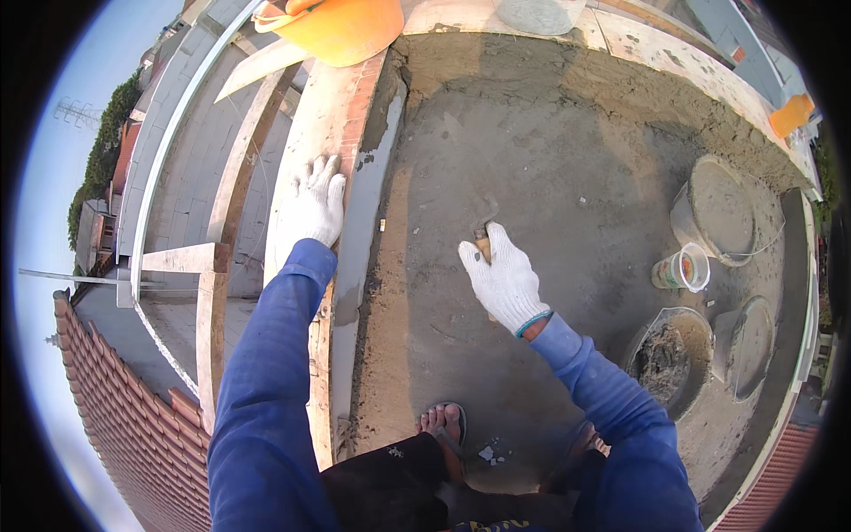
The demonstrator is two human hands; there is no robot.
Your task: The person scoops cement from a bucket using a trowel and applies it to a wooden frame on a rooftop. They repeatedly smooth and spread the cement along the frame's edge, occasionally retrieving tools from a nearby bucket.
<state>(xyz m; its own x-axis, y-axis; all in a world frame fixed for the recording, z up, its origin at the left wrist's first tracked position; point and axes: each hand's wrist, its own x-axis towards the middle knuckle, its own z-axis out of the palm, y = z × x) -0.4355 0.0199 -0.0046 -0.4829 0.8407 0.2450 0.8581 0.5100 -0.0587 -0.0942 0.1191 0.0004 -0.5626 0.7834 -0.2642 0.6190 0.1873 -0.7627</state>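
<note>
My left hand (pixel 315 199), in a white knit glove, rests flat with fingers spread on a pale wooden board (pixel 355 93) along a cement-smeared edge (pixel 362 266) at the left of the work surface. My right hand (pixel 505 279), also gloved, is closed around a wooden-handled tool (pixel 481 244) above the wet-looking grey cement floor (pixel 532 355); the tool's working end is hard to make out. My sandalled foot (pixel 443 421) stands on the cement below my hands.
An orange helmet-like object (pixel 332 31) sits at the top. Several buckets, one holding mortar (pixel 663 363), and a white cup (pixel 681 266) stand on the right beside a low rim. Past the board at left are timber battens (pixel 213 319), grey roofing and red tiles (pixel 124 399).
</note>
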